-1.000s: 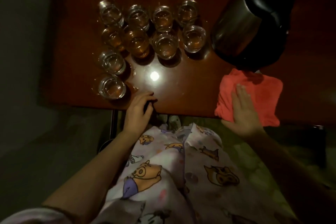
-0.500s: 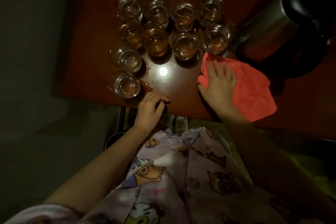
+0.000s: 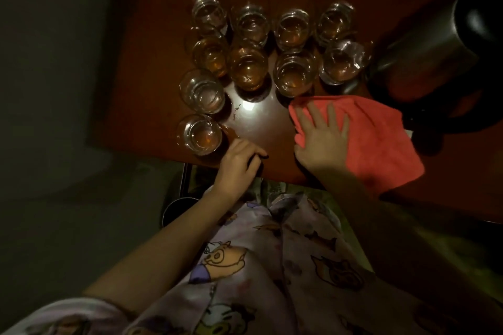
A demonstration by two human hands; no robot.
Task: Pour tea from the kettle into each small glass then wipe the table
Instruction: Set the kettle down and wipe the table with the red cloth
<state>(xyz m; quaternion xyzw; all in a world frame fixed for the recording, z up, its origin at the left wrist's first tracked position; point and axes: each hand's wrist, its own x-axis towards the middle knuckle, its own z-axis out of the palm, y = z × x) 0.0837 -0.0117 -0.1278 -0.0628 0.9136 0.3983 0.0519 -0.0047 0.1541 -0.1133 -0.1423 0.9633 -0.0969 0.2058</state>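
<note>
Several small glasses [image 3: 247, 68] holding amber tea stand clustered on the dark red-brown table [image 3: 152, 35]. A steel kettle with a black lid [image 3: 424, 54] stands upright at the right, beside the glasses. A red cloth [image 3: 381, 141] lies flat on the table below the kettle. My right hand [image 3: 322, 139] presses flat on the cloth's left part, fingers spread. My left hand [image 3: 239, 163] rests curled on the table's near edge, just right of the nearest glass [image 3: 200, 134], holding nothing that I can make out.
The table's near edge runs under both hands; its left edge lies just left of the glasses. A bright light reflection [image 3: 249, 107] shines on the tabletop between glasses and hands. My patterned pyjama lap [image 3: 258, 266] fills the foreground. A dark round object [image 3: 177, 209] sits below the table.
My right hand has slid the red cloth leftward across the table, from below the kettle toward the glasses. My left hand has stayed on the table edge.
</note>
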